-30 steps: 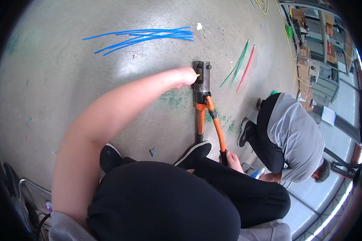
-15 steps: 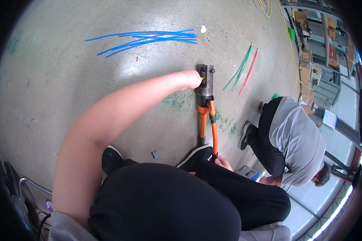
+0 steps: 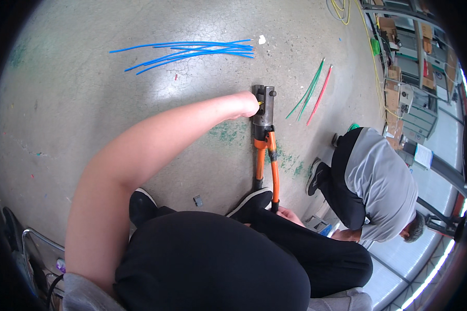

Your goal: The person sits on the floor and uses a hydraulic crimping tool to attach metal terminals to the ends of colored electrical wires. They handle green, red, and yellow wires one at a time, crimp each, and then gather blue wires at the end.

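A hydraulic crimping tool with a grey steel head and two orange handles stretches across the floor, its head pointing away from me. My left hand is closed beside the left side of that head. Between its fingers and the jaw opening shows a thin yellow piece; the rest of it is hidden by the hand. Down by my right shoe, my right hand grips the dark end of the right handle, partly covered by my leg. The left handle's dark end is beside the same shoe.
Several blue cables lie at the far left-centre; green wires and a red wire lie right of the tool head. A co-worker bends over at the right. Shelves with cardboard boxes stand behind.
The view has shifted slightly. Both hands keep their places on the crimping tool, with no clear movement of its handles.
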### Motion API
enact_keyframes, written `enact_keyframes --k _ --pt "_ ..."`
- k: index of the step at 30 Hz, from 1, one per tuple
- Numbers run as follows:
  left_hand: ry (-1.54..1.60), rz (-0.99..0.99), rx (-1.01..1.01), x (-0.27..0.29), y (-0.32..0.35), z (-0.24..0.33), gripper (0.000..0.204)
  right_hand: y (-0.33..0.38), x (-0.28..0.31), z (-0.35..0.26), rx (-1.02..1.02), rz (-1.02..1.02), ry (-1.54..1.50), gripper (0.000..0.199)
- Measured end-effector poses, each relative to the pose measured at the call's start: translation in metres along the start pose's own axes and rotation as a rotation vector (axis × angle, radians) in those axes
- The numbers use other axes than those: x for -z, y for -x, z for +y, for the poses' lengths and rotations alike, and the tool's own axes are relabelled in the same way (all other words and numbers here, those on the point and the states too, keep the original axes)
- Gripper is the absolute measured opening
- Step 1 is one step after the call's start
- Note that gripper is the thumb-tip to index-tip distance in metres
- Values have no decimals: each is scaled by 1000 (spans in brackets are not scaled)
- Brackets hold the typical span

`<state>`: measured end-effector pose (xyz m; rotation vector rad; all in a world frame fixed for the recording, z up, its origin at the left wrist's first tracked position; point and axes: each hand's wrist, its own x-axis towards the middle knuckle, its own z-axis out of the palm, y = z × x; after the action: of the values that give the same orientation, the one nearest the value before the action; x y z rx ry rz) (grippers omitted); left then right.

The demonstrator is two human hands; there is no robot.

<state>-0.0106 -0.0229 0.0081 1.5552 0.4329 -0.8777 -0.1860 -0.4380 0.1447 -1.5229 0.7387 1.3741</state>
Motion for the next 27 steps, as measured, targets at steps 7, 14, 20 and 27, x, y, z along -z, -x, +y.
enact_keyframes --k 7,14,20,27 --pt "-44 29 17 -3 -9 -7 28 35 43 -4 229 -127 -128 54" --pt "-163 36 -58 -5 -12 -5 30 14 5 1 -43 7 11 26" --pt "-167 53 -29 -4 -8 -4 32 50 34 -20 245 -231 -252 54" --pt "-165 75 -49 -7 -10 -2 30 29 17 -7 4 -166 50 40"
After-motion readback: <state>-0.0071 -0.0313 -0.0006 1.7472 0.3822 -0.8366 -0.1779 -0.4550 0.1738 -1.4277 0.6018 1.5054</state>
